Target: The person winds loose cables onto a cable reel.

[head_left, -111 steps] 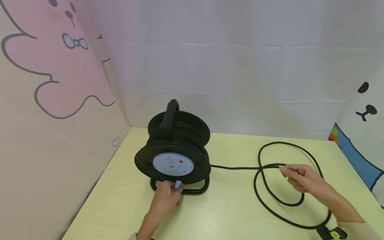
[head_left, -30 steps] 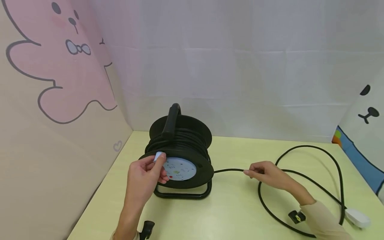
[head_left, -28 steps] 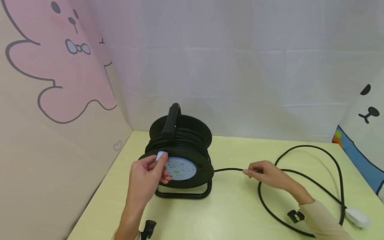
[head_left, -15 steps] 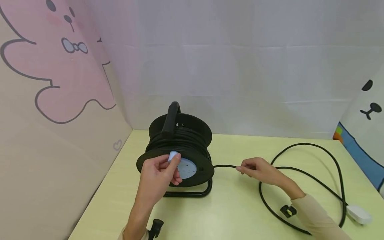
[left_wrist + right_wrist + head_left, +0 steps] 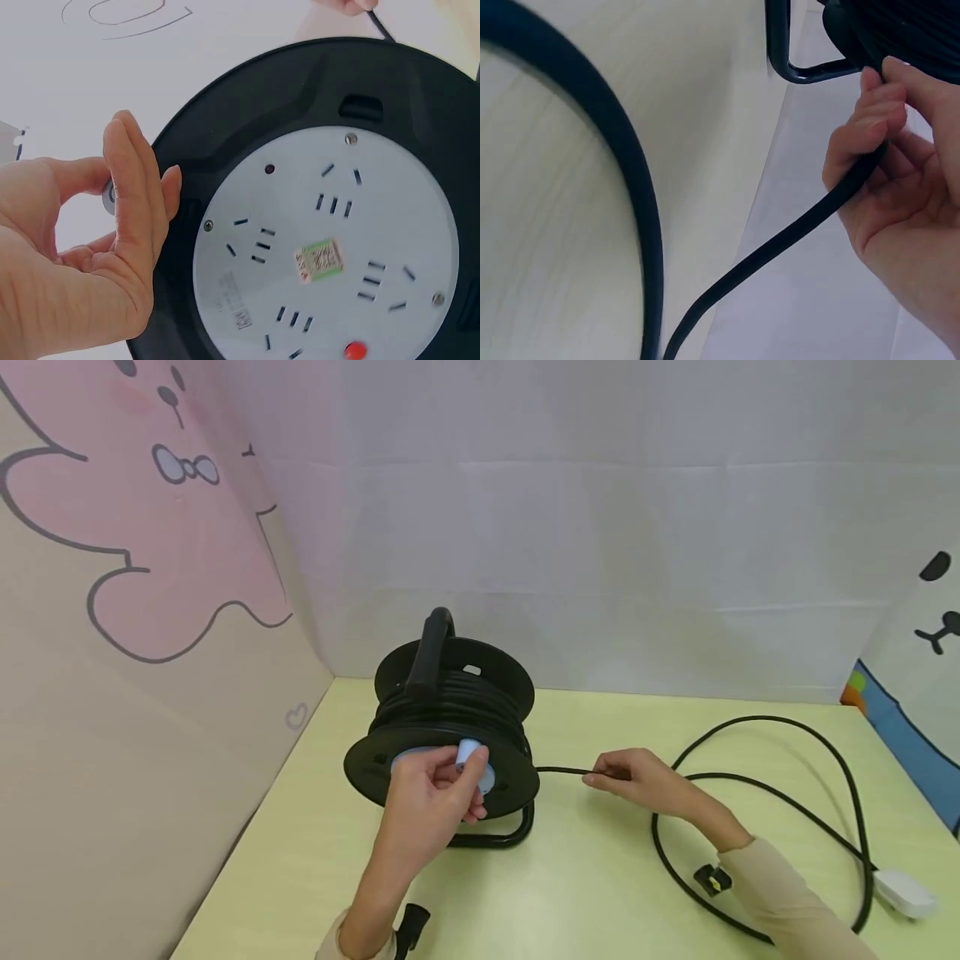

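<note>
On the table stands a black cable reel [image 5: 367,764] with coiled cable and a top handle. My left hand [image 5: 423,806] pinches the pale blue crank knob [image 5: 467,752] at the upper part of the reel's front disc, partly covering the round socket panel. In the left wrist view that panel [image 5: 390,195] shows slots, a sticker and a red button, while the thumb and fingers meet on the knob [image 5: 109,196]. To the right of the reel, my right hand [image 5: 648,785] holds the black cable [image 5: 562,770]; in the right wrist view its fingers curl round the cable [image 5: 780,240].
Loose cable loops [image 5: 780,720] lie on the right of the table [image 5: 585,877], ending in a white plug [image 5: 905,893]. Small black devices sit near the sleeves, one [image 5: 712,880] on the right. A white curtain [image 5: 600,568] hangs behind the table.
My left hand has turned the knob from low on the disc to upper left, then rightward across the top. The right hand has moved left toward the reel; the white plug has come into view.
</note>
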`<state>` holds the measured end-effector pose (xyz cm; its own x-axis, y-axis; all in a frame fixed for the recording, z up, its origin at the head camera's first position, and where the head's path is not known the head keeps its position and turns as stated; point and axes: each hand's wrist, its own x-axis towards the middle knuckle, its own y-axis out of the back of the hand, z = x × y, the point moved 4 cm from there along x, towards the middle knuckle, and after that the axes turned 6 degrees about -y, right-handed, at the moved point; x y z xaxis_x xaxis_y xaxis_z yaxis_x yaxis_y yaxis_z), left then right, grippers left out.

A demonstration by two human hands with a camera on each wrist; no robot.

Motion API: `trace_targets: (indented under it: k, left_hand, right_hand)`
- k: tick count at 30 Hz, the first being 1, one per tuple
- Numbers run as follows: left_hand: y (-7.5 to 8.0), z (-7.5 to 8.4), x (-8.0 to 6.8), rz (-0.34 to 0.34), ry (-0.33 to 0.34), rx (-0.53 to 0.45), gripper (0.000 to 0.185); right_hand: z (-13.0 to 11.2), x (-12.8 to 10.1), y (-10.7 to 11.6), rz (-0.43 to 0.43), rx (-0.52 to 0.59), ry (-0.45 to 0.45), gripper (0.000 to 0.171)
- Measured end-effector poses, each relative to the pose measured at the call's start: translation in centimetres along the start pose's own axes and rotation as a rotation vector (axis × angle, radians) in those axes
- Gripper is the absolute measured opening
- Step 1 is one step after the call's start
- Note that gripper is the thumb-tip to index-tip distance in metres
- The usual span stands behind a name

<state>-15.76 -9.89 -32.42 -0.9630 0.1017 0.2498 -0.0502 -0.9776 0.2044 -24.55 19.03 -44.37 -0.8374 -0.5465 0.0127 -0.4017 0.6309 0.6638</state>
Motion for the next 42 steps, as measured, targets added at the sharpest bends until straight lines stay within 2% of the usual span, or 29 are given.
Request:
trace_targets:
  k: [5, 9, 13, 18, 22, 26, 30, 32, 35, 42]
  left_hand:
    - [-1.4, -0.5, 0.1, -0.029, 0.004, 0.017, 0.028]
    - [-2.5, -0.8, 0.2, -0.043, -0.013, 0.068, 0.031]
    - [-3.7, -1.4, 0.2, -0.059, -0.04, 0.146, 0.032]
    - [-5.5, -2.8, 0.3, -0.097, -0.092, 0.272, 0.034]
    - [-6.3, -4.3, -0.1, -0.098, -0.107, 0.348, 0.039]
    - [-6.6, -5.7, -0.5, -0.124, -0.078, 0.376, 0.04]
    - [-6.6, -7.2, -0.8, -0.154, 0.005, 0.392, 0.042]
    - [-6.3, -8.1, -1.1, -0.145, 0.047, 0.415, 0.045]
    - [-5.5, -9.2, -1.4, -0.131, 0.095, 0.445, 0.048]
    - [-4.6, -10.6, -1.7, -0.147, 0.125, 0.443, 0.049]
  right_hand:
    - [0.7, -0.4, 1.4, 0.085, -0.086, -0.006, 0.025]
    - [1.2, -0.9, 2.3, 0.088, -0.119, -0.012, 0.033]
    - [1.8, -1.4, 3.2, 0.106, -0.166, -0.041, 0.038]
    - [2.5, -2.5, 5.0, 0.218, -0.192, -0.083, 0.042]
    - [2.3, -3.3, 5.7, 0.244, -0.19, -0.044, 0.041]
    - [1.6, -3.7, 5.8, 0.222, -0.227, 0.007, 0.039]
    - [1.1, -4.5, 6.7, 0.25, -0.343, 0.029, 0.037]
    - [1.2, -5.1, 7.3, 0.266, -0.381, 0.029, 0.036]
    - [1.4, -5.8, 8.0, 0.266, -0.393, 0.014, 0.035]
    - [1.4, -7.7, 10.1, 0.338, -0.406, -0.068, 0.03]
